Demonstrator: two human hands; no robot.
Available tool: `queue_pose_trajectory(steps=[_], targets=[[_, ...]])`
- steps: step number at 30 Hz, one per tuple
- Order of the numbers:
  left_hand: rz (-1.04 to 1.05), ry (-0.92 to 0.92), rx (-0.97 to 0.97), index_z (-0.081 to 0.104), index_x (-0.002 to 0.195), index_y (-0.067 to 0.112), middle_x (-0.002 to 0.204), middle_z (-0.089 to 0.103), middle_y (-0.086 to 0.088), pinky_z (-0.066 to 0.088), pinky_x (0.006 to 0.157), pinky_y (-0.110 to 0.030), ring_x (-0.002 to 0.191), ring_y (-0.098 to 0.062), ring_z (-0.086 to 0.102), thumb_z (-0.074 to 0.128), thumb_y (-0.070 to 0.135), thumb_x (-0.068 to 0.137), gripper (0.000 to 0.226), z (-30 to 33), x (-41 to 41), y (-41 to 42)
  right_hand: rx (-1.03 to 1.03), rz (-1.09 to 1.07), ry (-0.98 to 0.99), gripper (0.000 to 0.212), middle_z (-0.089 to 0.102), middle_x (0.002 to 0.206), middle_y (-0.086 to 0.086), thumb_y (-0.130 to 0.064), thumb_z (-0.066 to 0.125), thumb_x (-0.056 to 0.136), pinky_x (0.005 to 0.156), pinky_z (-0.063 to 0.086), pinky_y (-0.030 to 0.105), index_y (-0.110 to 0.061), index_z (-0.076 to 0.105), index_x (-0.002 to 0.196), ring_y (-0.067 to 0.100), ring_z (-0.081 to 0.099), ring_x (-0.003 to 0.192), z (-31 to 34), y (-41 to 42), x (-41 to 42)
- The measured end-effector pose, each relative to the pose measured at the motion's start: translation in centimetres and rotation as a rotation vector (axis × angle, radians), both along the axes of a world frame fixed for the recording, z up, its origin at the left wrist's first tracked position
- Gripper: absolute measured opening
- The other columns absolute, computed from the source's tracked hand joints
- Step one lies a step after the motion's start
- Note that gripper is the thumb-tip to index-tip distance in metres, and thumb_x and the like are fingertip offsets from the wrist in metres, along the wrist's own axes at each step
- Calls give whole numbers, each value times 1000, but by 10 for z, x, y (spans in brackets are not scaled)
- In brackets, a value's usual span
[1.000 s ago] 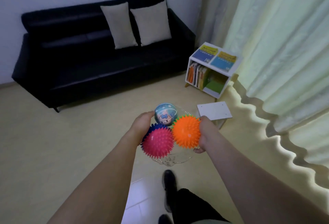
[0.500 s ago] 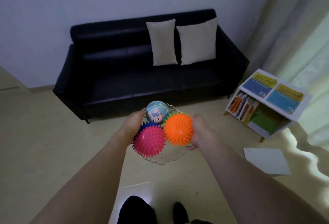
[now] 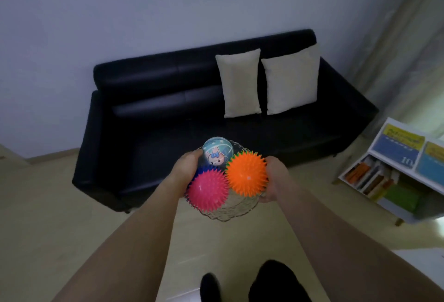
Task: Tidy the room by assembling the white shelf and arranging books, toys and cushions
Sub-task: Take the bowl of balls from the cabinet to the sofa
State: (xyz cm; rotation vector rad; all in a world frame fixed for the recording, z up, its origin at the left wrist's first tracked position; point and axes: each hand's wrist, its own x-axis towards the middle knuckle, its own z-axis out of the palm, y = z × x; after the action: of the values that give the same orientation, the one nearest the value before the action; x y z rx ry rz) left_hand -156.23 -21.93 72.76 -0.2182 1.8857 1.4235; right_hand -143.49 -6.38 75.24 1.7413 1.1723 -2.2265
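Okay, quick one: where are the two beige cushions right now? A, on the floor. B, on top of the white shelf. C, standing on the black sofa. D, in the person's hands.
C: both cushions stand against the back of the black sofa.

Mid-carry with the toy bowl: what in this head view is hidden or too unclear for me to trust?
- Blue spiky ball: mostly hidden by the pink ball and left hand.
- Clear bowl: its base and both hands' fingers under it are hidden by the balls.
- White shelf: right end cut off by the frame edge.
- Book titles: too blurred.
- Right hand: grip partly hidden by the orange ball.
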Motion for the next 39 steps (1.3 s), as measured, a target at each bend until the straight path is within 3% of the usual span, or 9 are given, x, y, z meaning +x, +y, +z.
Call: queue_pose_trajectory(steps=[2,7,12,14,19,23,27,36,39], targets=[[-31,-12,-11,67,115,16,103,73,-12,55,88,-46,95,-30,71,53,47,89,42,-3,-40,9,3,-6,-27,28,60,101,12,-37,40,93,77,42,40,-12,53,96,29,55,85,0,8,-38],[-57,-59,20,71,110,15,98,75,-13,54,91,-45,90,-29,70,51,47,92,42,-13,-120,43,-23,-22,-34,30,54,100,12,-35,35,99,55,33,34,-7,47,100,27,50,74,-8,44,-123],[-40,-73,-24,67,101,12,69,69,-6,48,45,-22,52,-16,65,44,40,100,36,-24,-204,65,-34,42,-61,32,56,89,11,-36,39,99,62,34,31,-9,52,89,25,52,76,-13,78,-221],[-22,-58,-32,67,103,11,69,68,-5,46,42,-20,49,-16,64,42,40,101,39,-21,-239,68,-16,97,-30,30,58,91,11,-34,38,99,61,35,29,-10,55,101,25,52,77,-15,86,-260],[47,-26,-78,65,114,12,88,70,-10,49,68,-32,75,-24,66,42,46,99,44,-35,-331,53,-59,188,6,40,59,108,13,-43,36,100,54,32,30,-12,56,117,23,51,73,-19,74,-346],[69,-81,-73,66,111,11,94,71,-14,51,69,-33,79,-26,66,40,44,100,43,-52,-392,39,-74,172,12,53,52,135,15,-46,31,101,61,37,29,-13,40,141,30,55,108,-35,56,-409],[76,-77,-76,65,107,11,94,71,-16,53,86,-41,86,-29,67,42,39,100,37,-88,-471,9,-51,172,-26,56,51,135,15,-48,32,99,87,41,39,-14,37,144,30,53,111,-72,24,-494],[53,-130,-199,58,123,16,109,68,-13,50,94,-51,99,-30,66,46,56,84,57,-204,-636,-57,-55,212,-142,61,43,142,15,-51,31,100,104,36,46,-16,26,150,31,45,126,-170,-30,-656],[70,-176,-219,57,124,16,109,68,-15,49,96,-51,101,-32,65,46,61,82,63,-261,-671,-86,-78,251,-179,55,46,139,16,-46,32,101,95,39,42,-14,31,146,31,48,121,-226,-56,-695]])
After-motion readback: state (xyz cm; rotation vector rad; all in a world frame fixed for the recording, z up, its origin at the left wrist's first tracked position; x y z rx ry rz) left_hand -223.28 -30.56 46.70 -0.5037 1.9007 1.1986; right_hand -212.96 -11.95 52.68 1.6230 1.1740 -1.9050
